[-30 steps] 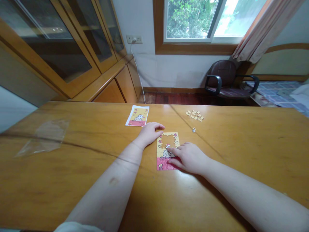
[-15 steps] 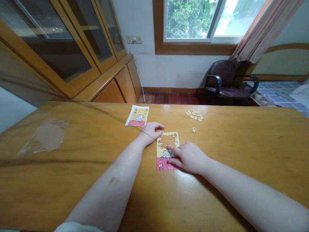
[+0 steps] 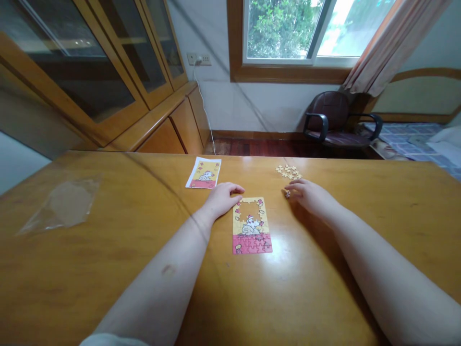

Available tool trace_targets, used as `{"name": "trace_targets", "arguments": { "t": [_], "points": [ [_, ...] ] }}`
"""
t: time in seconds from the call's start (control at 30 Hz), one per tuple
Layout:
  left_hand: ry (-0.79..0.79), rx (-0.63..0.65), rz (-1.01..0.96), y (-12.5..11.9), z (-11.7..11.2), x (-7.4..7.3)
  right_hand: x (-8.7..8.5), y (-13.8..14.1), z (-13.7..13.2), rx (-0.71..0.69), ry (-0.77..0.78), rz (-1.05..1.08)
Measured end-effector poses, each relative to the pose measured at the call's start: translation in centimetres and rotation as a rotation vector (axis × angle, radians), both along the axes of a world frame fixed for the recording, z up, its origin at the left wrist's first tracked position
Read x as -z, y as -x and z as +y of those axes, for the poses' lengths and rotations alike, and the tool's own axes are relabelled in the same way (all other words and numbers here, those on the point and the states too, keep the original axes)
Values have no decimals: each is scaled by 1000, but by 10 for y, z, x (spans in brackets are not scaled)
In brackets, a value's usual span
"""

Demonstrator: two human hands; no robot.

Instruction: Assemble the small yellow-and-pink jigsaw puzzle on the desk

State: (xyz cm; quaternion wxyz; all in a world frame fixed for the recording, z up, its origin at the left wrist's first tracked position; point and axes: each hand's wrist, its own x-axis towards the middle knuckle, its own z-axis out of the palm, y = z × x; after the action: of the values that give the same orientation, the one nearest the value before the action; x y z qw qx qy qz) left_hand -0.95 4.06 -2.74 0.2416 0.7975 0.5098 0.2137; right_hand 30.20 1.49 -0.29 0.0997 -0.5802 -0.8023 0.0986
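A small yellow and pink jigsaw puzzle (image 3: 251, 226) lies on the wooden table (image 3: 108, 250), with a gap near its top. My left hand (image 3: 223, 196) rests flat at the puzzle's upper left corner, fingers curled loosely against its edge. My right hand (image 3: 310, 196) is to the upper right of the puzzle, fingertips pinching at a single loose piece (image 3: 287, 194). A small heap of loose pieces (image 3: 289, 171) lies just beyond that hand.
A printed reference picture (image 3: 203, 173) lies beyond my left hand. A clear plastic bag (image 3: 59, 204) lies at the table's left. A wooden cabinet (image 3: 108, 72) stands at the left, and a dark armchair (image 3: 336, 122) sits under the window.
My right hand has left the puzzle's lower right and moved up and right to the single loose piece. The left hand has stayed in place.
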Motion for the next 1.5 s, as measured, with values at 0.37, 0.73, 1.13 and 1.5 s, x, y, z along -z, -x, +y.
{"name": "trace_targets", "arguments": {
  "t": [0.37,0.73,1.13,1.5],
  "points": [
    [20,0,15,-1,-1,-5,4,2,3,127,146,77],
    [11,1,7,-1,-1,-5,-9,21,-12,143,326,170],
    [-1,12,-2,0,0,-1,-21,87,-62,-50,465,414],
    [4,6,14,0,0,-2,-8,90,-65,-213,165,169]
  ]
}}
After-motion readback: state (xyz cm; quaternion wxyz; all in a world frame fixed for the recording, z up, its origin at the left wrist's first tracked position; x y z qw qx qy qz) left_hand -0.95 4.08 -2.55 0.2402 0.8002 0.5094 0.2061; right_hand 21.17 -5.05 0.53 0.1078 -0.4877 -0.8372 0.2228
